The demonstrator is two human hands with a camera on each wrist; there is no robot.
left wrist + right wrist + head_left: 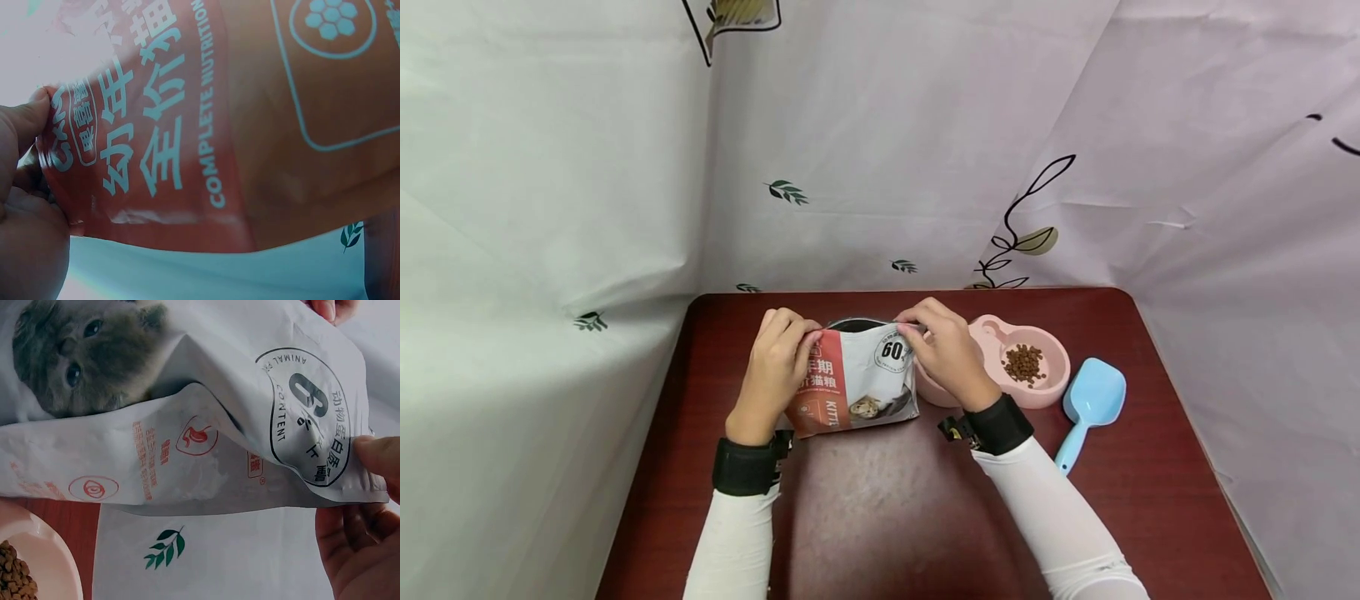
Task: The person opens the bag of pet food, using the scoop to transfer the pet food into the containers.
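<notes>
A red-and-white bag of cat food (850, 379) stands tilted over the table, its top edge partly parted so that a dark gap shows. At its upper left corner my left hand (773, 367) pinches the red edge between thumb and fingers. My right hand (947, 350) grips the upper right corner the same way, and the right wrist view shows the thumb (378, 459) in front with fingers behind. Printed lettering covers the red side of the bag (144, 125) in the left wrist view. The bag's inside cannot be seen.
Just right of the bag sits a pink double pet bowl (1058, 354), partly behind my right hand, with brown kibble (1024, 365) in its right basin. Farther right lies a light blue scoop (1096, 393). White patterned cloth (880, 167) hangs behind the dark red table (1150, 492).
</notes>
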